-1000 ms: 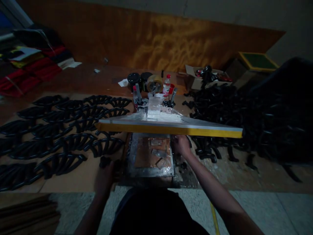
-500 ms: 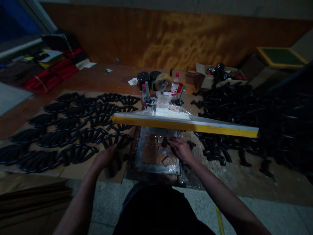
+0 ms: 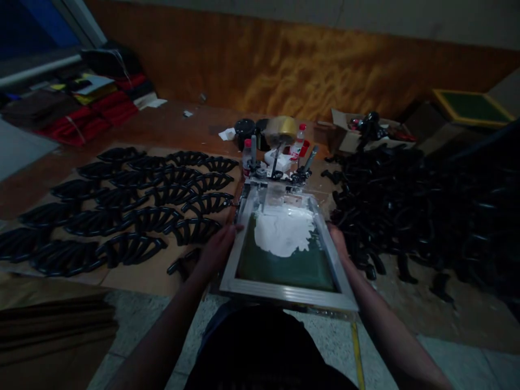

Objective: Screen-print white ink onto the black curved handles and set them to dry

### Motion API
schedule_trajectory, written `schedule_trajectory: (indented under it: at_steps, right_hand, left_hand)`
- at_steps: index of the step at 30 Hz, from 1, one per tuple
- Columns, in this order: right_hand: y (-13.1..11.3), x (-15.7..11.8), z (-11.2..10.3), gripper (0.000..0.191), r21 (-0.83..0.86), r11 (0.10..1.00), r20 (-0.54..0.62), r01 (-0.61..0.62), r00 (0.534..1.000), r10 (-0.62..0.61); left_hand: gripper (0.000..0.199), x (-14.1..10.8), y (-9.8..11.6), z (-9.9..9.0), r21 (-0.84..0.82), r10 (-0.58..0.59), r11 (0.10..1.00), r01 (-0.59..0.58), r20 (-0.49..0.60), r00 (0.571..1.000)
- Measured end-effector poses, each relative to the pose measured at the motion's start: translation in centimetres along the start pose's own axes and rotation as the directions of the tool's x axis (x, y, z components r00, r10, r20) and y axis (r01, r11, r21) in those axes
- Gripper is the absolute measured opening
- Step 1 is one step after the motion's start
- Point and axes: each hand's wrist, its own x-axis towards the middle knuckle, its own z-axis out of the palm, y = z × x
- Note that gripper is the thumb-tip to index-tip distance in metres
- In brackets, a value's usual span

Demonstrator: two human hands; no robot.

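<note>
A screen printing frame (image 3: pixel 284 292), with pale metal sides and green mesh, is tilted down in front of me. White ink (image 3: pixel 282 233) lies spread over the upper half of the mesh. At its left side, my left hand (image 3: pixel 221 242) is closed on the edge, its fingers partly hidden. On the opposite side, my right hand (image 3: pixel 338 242) holds the right edge, most of its fingers behind the frame. Hinge clamps (image 3: pixel 280 176) hold the far end of the frame. The base and the small black piece under it are hidden.
Curved black pieces (image 3: pixel 146 219) lie in rows on cardboard at left; a heap of similar pieces (image 3: pixel 385 200) covers the right. Behind the frame stand a tape roll (image 3: pixel 281 129), bottles (image 3: pixel 299 138) and black tubs (image 3: pixel 245 129). A cardboard box (image 3: pixel 349 140) stands farther right.
The raised frame has swung down over the base, and the tape roll behind has risen. My left hand came right from the cardboard; my right hand left the base for the frame's right side.
</note>
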Motion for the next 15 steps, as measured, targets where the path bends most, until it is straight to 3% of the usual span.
schedule_trajectory:
  at_steps: [2,5,7,10,13,15]
  right_hand:
    - [-0.3,1.7,-1.6,0.036,-0.048,0.998,-0.125,-0.027,0.992,0.02]
    - [-4.4,4.1,-1.3,0.049,-0.166,0.968,-0.156,0.188,0.964,-0.214]
    - [-8.0,5.3,0.0,0.056,-0.24,0.909,-0.03,0.342,0.933,-0.359]
    - [-11.6,6.0,1.5,0.036,-0.303,0.865,0.215,0.399,0.913,-0.346]
    - [-11.8,5.6,1.4,0.016,-0.314,0.856,0.382,0.411,0.88,-0.283]
    - [-11.0,4.7,0.8,0.016,-0.36,0.856,0.361,0.37,0.902,-0.238]
  left_hand:
    - [0.06,-0.7,-3.3,1.0,0.027,-0.095,0.995,0.094,0.024,0.995]
    - [0.072,-0.7,-7.1,2.6,0.046,-0.17,0.985,0.168,0.04,0.985]
    - [0.072,-0.3,-8.5,3.1,0.058,-0.176,0.983,0.173,0.05,0.983]
    - [0.072,0.2,-9.0,3.2,0.057,-0.167,0.985,0.163,0.075,0.983]
    - [0.067,0.3,-8.8,3.1,0.046,-0.182,0.983,0.179,0.07,0.981]
    - [0.064,0.1,-8.7,3.2,0.028,-0.19,0.982,0.189,0.071,0.979]
